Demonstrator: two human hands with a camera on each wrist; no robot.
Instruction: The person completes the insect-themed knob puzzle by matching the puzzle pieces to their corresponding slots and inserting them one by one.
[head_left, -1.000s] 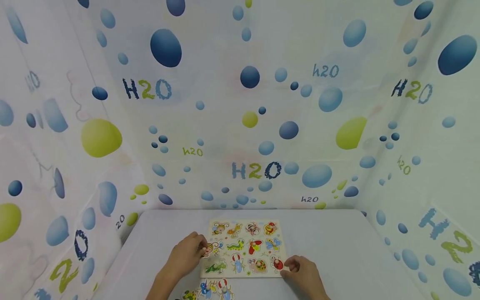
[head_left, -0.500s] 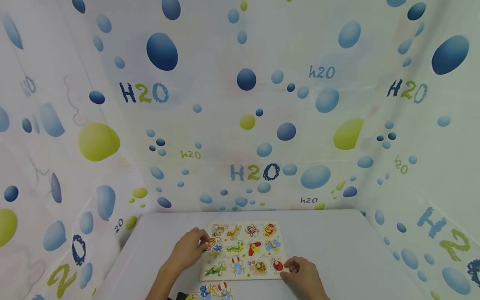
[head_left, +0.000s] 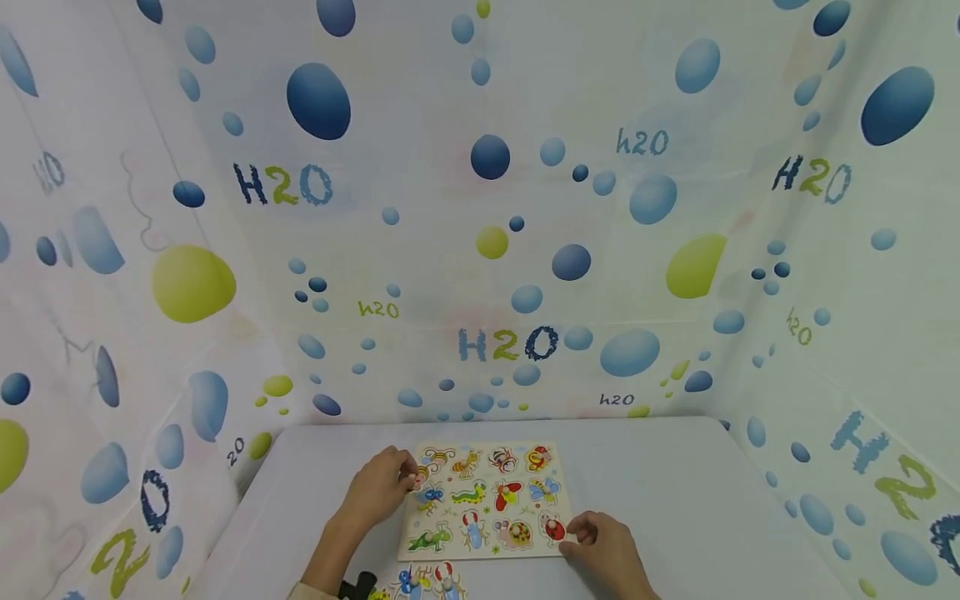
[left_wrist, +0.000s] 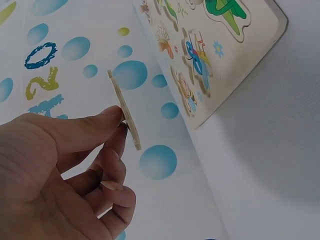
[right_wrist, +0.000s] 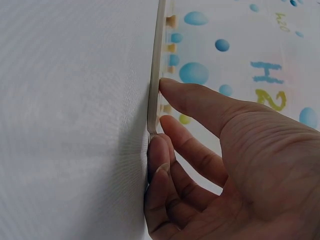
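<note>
My left hand (head_left: 378, 487) holds a thin wooden puzzle piece (left_wrist: 133, 134) between thumb and fingers, raised on edge in the left wrist view. In the head view this piece, partly hidden by the fingers, overlaps the upper left of the puzzle board (head_left: 455, 554). Printed insects cover the board, among them a green caterpillar (head_left: 468, 492) and a blue beetle (head_left: 473, 530). At the board's near right corner, my right hand (head_left: 606, 550) grips the edge, thumb at the board's face and fingers curled at the corner, beside a ladybug piece (head_left: 553, 530).
Loose insect pieces lie in front of the board, including a blue one (head_left: 411, 581) and a red-horned beetle (head_left: 448, 581). A black object (head_left: 360, 586) shows by the left wrist. Small knobs (right_wrist: 172, 21) stand up from the board. Patterned curtains (head_left: 420, 250) surround the white table (head_left: 675, 483).
My left hand has moved farther back along the board's left side with its piece, uncovering the blue insect in the middle row. The right hand stays at its corner.
</note>
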